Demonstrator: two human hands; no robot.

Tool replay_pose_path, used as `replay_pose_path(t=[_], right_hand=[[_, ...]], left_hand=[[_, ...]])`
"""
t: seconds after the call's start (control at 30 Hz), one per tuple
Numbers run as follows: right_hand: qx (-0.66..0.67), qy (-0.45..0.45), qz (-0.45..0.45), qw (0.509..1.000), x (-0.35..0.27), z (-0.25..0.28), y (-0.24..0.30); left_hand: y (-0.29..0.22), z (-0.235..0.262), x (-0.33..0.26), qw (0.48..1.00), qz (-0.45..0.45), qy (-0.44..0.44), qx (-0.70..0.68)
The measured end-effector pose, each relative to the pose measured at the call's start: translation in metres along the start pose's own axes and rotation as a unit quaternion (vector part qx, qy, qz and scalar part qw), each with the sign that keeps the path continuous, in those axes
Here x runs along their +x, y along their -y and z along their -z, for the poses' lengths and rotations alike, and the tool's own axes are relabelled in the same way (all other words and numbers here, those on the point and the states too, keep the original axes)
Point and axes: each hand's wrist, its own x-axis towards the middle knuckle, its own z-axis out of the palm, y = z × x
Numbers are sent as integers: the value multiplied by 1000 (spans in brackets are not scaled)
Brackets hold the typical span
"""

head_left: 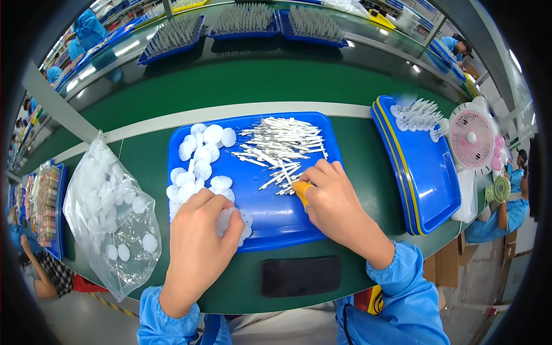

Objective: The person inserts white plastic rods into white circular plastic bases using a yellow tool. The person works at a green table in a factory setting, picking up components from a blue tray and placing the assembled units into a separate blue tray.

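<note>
A blue tray [276, 230] lies in front of me, with round white plastic discs [213, 134] at its left and a heap of thin white sticks [282, 141] at its back right. My left hand [201, 241] is curled over the tray's near left part, thumb and fingers closed on a white disc [225, 221]; more discs lie partly hidden beside it. At the near edge of the heap, my right hand [333, 198] has its fingers drawn together. A yellow-orange cover [302, 191] sits on one of its digits. Whether a stick is pinched there is hard to see.
A clear bag of white discs [109, 201] lies left. Stacked blue trays [425, 184], the top one holding upright pieces [417, 115], stand right beside a pink-and-white fan [472, 135]. A black phone [301, 276] lies near the front edge. Filled trays [241, 22] line the back.
</note>
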Motion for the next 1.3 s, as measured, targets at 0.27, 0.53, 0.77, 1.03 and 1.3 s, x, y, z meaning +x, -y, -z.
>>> replay_pose_path(t=[0.27, 0.53, 0.77, 1.03, 1.3], right_hand=[[279, -40, -68, 957, -14, 23, 34], [329, -71, -69, 939, -18, 25, 48], [317, -48, -47, 946, -21, 20, 47], [318, -31, -85, 944, -22, 17, 40], [295, -60, -63, 951, -21, 7, 47]], left_hand=[[-6, -1, 5, 982, 97, 5, -163], [-21, -19, -1, 902, 124, 38, -411], [-12, -24, -2, 939, 40, 78, -332], [-16, -27, -5, 971, 8, 38, -237], [-17, -33, -7, 978, -17, 11, -209]])
